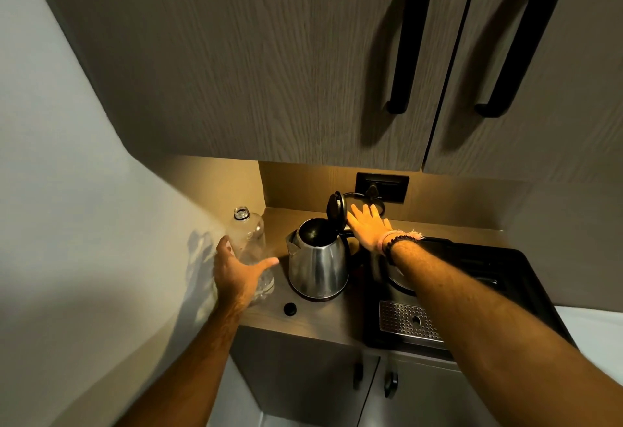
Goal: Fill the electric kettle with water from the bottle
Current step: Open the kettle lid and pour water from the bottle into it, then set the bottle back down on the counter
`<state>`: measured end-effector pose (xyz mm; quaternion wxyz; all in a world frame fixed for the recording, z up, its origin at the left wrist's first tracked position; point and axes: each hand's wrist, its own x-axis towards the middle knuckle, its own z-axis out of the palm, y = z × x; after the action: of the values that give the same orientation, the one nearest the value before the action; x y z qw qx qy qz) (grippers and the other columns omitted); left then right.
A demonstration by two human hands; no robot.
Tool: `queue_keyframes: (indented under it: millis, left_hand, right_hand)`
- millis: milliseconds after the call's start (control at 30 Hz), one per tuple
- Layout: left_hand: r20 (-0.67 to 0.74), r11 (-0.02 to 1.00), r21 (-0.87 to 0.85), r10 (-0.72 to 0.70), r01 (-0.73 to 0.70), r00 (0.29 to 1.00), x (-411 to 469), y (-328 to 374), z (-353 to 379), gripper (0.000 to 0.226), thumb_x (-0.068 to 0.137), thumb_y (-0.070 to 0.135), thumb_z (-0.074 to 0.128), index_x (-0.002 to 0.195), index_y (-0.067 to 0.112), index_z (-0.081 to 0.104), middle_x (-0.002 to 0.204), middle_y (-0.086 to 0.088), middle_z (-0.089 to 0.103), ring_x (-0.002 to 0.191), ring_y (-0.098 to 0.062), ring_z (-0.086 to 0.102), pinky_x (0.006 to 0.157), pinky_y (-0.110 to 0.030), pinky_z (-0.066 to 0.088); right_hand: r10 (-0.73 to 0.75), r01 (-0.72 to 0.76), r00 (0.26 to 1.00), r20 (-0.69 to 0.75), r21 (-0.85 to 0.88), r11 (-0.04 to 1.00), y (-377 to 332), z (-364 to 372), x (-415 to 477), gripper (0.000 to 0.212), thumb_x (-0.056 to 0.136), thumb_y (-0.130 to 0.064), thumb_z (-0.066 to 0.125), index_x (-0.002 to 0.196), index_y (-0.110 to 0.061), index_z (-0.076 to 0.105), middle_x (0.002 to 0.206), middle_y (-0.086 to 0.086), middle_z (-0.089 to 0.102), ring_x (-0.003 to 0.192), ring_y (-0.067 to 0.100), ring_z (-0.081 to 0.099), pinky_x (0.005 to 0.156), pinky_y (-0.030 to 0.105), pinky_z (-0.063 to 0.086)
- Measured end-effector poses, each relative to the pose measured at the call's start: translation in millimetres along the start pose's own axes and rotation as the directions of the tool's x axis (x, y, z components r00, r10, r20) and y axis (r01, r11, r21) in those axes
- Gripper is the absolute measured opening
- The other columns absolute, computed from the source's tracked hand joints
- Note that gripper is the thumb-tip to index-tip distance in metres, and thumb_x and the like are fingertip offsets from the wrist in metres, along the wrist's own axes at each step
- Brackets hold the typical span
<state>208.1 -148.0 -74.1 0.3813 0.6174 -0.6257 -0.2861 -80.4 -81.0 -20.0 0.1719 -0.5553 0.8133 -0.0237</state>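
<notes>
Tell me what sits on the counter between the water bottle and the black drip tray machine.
The head view shows the steel kettle with its lid flipped open between the bottle and the black machine. A small black cap lies in front of it.

kettle: polished silver steel, black lid | bottle: clear, colourless | bottle cap: black | cabinet doors: grey-brown wood grain, black handles | countertop: grey-brown | drip tray: silver, dotted perforations | wristbands: black beads, pink cord | wall: off-white
</notes>
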Motion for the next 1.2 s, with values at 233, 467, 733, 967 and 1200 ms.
queue_keyframes:
  millis: [233, 467, 733, 967, 1200]
  left_hand:
    - [0.178, 0.961, 0.154, 0.2, -0.229, 0.963, -73.2, -36.6, 35.0, 0.027, 0.082, 0.039, 0.076, 0.079, 0.019, 0.058, 0.079, 0.0, 0.059, 0.071, -0.021, 0.057, 0.056, -0.031, 0.045]
    - [0.629, 0.683, 0.497, 0.143, -0.536, 0.764, -68.9, -41.2, 65.3, 0.026, 0.095, 0.015, 0.056, 0.12, 0.013, 0.062, 0.121, -0.012, 0.058, 0.11, -0.027, 0.056, 0.094, -0.039, 0.05]
    - [0.377, 0.78, 0.341, 0.398, -0.525, 0.837, -63.0, 2.2, 29.3, 0.025, 0.095, 0.022, 0.061, 0.118, 0.013, 0.066, 0.115, -0.006, 0.064, 0.101, -0.022, 0.062, 0.08, -0.026, 0.048]
    - [-0.188, 0.797, 0.16, 0.603, -0.582, 0.775, -25.5, 83.9, -39.3, 0.027, 0.081, 0.011, 0.078, 0.106, 0.003, 0.073, 0.107, -0.016, 0.068, 0.086, -0.024, 0.068, 0.074, -0.023, 0.052]
    - [-0.16, 0.89, 0.16, 0.45, -0.427, 0.879, 13.7, 90.5, -58.7, 0.023, 0.087, 0.024, 0.072, 0.104, 0.01, 0.074, 0.097, -0.011, 0.074, 0.08, -0.025, 0.068, 0.073, -0.032, 0.054]
  right_hand:
    - [-0.005, 0.005, 1.0, -0.011, -0.02, 1.0, 1.6, 0.7, -1.3, 0.064, 0.098, -0.037, 0.03, 0.153, -0.017, 0.004, 0.163, 0.018, 0.0, 0.149, 0.04, -0.008, 0.116, 0.064, 0.006]
    - [-0.029, 0.028, 1.0, -0.007, -0.066, 0.997, -1.3, 0.2, -1.0, 0.062, 0.098, -0.032, 0.032, 0.153, -0.016, 0.006, 0.163, 0.018, 0.003, 0.148, 0.044, -0.004, 0.115, 0.066, 0.012]
    - [-0.028, 0.028, 1.0, -0.003, -0.042, 0.999, -1.1, -0.9, -1.2, 0.063, 0.098, -0.031, 0.033, 0.153, -0.016, 0.006, 0.163, 0.018, 0.003, 0.148, 0.044, -0.005, 0.115, 0.065, 0.01]
    - [-0.009, 0.009, 1.0, 0.011, -0.009, 1.0, -3.8, -3.1, -4.3, 0.065, 0.098, -0.037, 0.031, 0.154, -0.016, 0.004, 0.163, 0.018, 0.0, 0.148, 0.041, -0.008, 0.117, 0.064, 0.006]
    - [-0.001, 0.001, 1.0, 0.019, -0.009, 1.0, -6.1, -4.7, -8.7, 0.064, 0.098, -0.038, 0.029, 0.154, -0.016, 0.004, 0.163, 0.019, 0.002, 0.148, 0.042, -0.007, 0.116, 0.064, 0.007]
